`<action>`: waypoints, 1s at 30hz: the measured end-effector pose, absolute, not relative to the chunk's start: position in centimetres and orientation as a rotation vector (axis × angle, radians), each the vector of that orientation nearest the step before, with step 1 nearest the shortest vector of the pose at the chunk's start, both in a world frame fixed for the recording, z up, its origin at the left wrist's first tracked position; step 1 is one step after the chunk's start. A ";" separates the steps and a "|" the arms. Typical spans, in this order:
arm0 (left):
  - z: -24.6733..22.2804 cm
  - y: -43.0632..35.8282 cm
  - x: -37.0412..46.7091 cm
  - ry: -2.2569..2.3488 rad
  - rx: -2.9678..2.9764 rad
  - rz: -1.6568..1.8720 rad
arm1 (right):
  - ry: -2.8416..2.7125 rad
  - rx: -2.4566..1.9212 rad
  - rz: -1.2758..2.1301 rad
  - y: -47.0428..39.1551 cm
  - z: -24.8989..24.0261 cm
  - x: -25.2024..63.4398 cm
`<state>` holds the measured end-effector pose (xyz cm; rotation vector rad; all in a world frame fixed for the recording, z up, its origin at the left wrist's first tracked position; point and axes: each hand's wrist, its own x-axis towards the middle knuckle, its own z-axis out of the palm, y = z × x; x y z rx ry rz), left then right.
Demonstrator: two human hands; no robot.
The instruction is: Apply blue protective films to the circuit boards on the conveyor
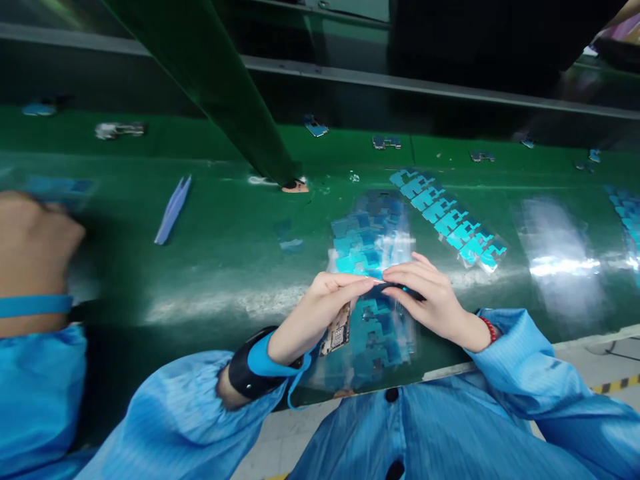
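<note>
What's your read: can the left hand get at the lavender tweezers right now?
Probably yes: the left hand has only flat green bench top and perhaps a thin blue film toward the tweezers. Its fingertips, though, look busy beside the dark object in the right hand.

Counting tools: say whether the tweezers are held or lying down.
Lying down: the tweezers rest on the bench, apart from the left hand and right hand.
</note>
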<state>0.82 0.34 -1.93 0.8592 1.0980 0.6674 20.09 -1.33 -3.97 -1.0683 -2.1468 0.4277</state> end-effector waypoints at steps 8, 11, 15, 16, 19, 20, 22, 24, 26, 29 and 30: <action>-1.9 0.4 0.7 1.085 0.752 0.638 | -2.164 -0.858 0.164 -1.5 -4.2 20.3; -1.6 0.5 0.7 1.126 0.755 0.662 | -2.021 -0.893 0.594 -1.7 -2.7 20.4; -1.6 0.6 0.7 1.247 0.893 0.646 | -1.476 -0.938 1.229 -1.8 -0.7 21.1; -1.7 0.6 0.6 1.276 0.948 0.628 | -1.344 -0.941 1.306 -1.8 -0.4 21.4; -2.0 0.5 0.3 1.285 1.199 0.545 | -1.074 -0.986 1.390 -1.5 -0.2 22.1; -1.9 0.5 0.1 1.279 1.312 0.517 | -1.029 -1.015 1.398 -1.4 -0.2 22.3; -1.7 0.4 -0.3 1.321 1.561 0.489 | -1.009 -1.070 1.404 -1.1 -0.2 22.2; -1.2 0.4 -0.6 1.424 1.727 0.531 | -1.043 -1.111 1.411 -1.0 -0.1 21.9; -0.9 0.3 -0.7 1.459 1.733 0.587 | -1.113 -1.144 1.431 -1.0 -0.1 21.4; -0.8 0.1 -0.3 1.285 1.599 0.575 | -1.278 -1.186 1.478 -1.4 -0.3 20.6; -0.8 0.0 -0.1 1.217 1.570 0.560 | -1.349 -1.197 1.480 -1.5 -0.5 20.4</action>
